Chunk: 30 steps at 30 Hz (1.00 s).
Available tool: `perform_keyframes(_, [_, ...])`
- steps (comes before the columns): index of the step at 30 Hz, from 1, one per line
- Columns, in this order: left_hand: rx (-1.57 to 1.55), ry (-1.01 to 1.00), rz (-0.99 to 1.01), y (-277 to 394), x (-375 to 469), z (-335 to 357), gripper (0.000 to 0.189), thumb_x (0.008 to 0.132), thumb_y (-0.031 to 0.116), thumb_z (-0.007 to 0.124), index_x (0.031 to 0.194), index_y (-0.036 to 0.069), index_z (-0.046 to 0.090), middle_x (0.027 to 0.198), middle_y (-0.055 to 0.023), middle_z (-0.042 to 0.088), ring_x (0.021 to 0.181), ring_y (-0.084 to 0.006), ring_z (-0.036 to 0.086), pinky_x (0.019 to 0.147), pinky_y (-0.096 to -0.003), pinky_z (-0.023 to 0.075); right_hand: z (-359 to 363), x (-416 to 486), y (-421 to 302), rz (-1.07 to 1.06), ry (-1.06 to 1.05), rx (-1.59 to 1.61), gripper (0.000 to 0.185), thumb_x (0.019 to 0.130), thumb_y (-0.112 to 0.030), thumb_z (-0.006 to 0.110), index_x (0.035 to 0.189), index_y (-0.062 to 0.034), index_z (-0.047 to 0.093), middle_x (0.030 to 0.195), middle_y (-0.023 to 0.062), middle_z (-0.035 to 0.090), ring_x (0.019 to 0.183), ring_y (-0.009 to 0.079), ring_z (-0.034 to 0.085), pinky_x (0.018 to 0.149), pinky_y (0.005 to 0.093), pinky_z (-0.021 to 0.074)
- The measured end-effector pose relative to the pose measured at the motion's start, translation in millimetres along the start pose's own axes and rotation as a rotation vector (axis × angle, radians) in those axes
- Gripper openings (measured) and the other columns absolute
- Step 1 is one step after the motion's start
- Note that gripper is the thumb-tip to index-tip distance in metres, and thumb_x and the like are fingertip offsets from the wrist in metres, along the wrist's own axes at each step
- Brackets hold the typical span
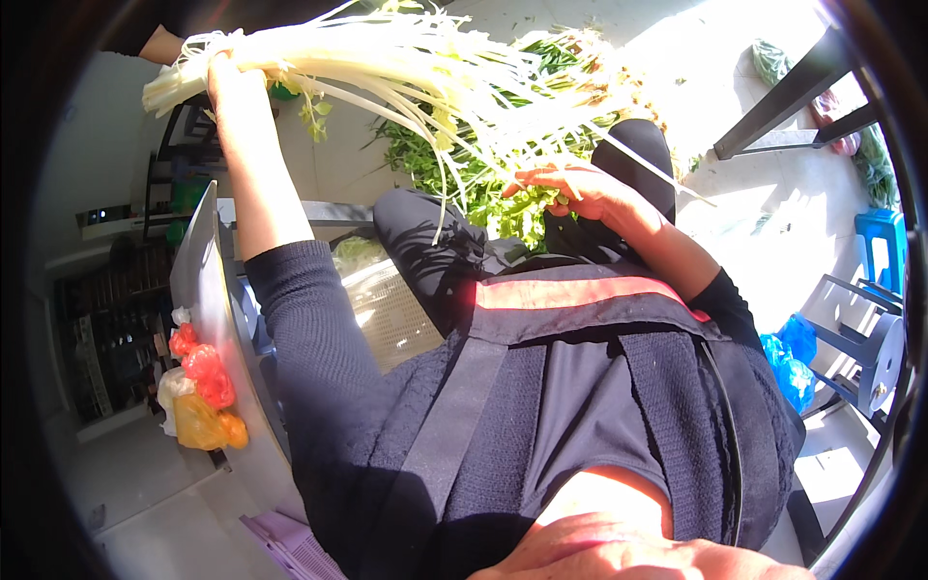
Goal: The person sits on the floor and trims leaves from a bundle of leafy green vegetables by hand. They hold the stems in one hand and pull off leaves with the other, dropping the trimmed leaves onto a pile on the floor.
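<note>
My left hand (pixel 230 71), at the upper left, grips a large bunch of pale celery stalks (pixel 362 54) near its cut base, where thin strips wrap around it. The stalks spread to the right. Over my lap, my right hand (pixel 580 190) has its fingers curled around some green celery leaves (pixel 533 210); their far ends cannot be told apart from the greens behind. Beyond my knees lies a heap of leafy greens (pixel 420 156) on the floor, partly covered by the stalks. Another person's hand (pixel 161 45) is beside the bunch's base at the upper left.
A beige perforated plastic basket (pixel 395 312) stands by my left leg. Left of it is a tabletop (pixel 250 391) with red and orange plastic bags (pixel 199 420). At the right are a dark metal frame (pixel 786 94), a blue plastic stool (pixel 881 232) and blue plastic bags (pixel 796 362).
</note>
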<state>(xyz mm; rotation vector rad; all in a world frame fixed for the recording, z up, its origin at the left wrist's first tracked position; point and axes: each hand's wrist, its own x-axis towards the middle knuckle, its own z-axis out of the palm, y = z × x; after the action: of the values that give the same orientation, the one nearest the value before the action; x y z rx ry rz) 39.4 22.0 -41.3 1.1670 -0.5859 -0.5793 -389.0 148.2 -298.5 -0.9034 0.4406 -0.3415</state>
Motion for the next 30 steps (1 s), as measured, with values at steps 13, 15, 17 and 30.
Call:
perform_keyframes(13, [0.108,-0.120,0.043,26,0,-8,0.035,0.084,0.014,0.057,0.115,-0.002,0.060,0.113,-0.0149,0.059,0.107,-0.0301,0.057,0.091,-0.0456,0.0502,19,-18,15,-0.068,0.182,-0.402,0.019,0.100,-0.012,0.051,0.108,-0.0086,0.068,0.076,-0.0045,0.057,0.065,0.0052,0.050,0.057,0.0226,0.0415])
perform_keyframes(15, [0.076,-0.058,0.086,21,9,-9,0.034,0.083,0.014,0.057,0.113,-0.002,0.060,0.110,-0.0144,0.059,0.103,-0.0305,0.058,0.088,-0.0460,0.0512,19,-8,19,-0.397,0.289,-0.610,0.024,0.086,0.000,0.043,0.088,-0.0081,0.065,0.069,-0.0001,0.052,0.065,0.0073,0.048,0.060,0.0264,0.0420])
perform_keyframes(17, [0.063,-0.056,0.092,19,12,-12,0.031,0.083,0.013,0.058,0.111,-0.001,0.060,0.105,-0.0136,0.059,0.099,-0.0309,0.059,0.084,-0.0466,0.0524,16,0,18,-0.336,0.393,-0.665,0.024,0.090,-0.001,0.045,0.090,-0.0076,0.068,0.071,0.0024,0.055,0.067,0.0082,0.051,0.062,0.0280,0.0433])
perform_keyframes(30, [-0.015,-0.121,0.065,23,-3,-15,0.023,0.084,0.012,0.058,0.104,0.000,0.060,0.100,-0.0132,0.060,0.092,-0.0329,0.061,0.074,-0.0488,0.0541,5,10,-21,-0.861,0.827,-0.897,0.020,0.089,-0.010,0.063,0.108,-0.0096,0.072,0.093,0.0035,0.070,0.073,0.0100,0.061,0.066,0.0269,0.0493])
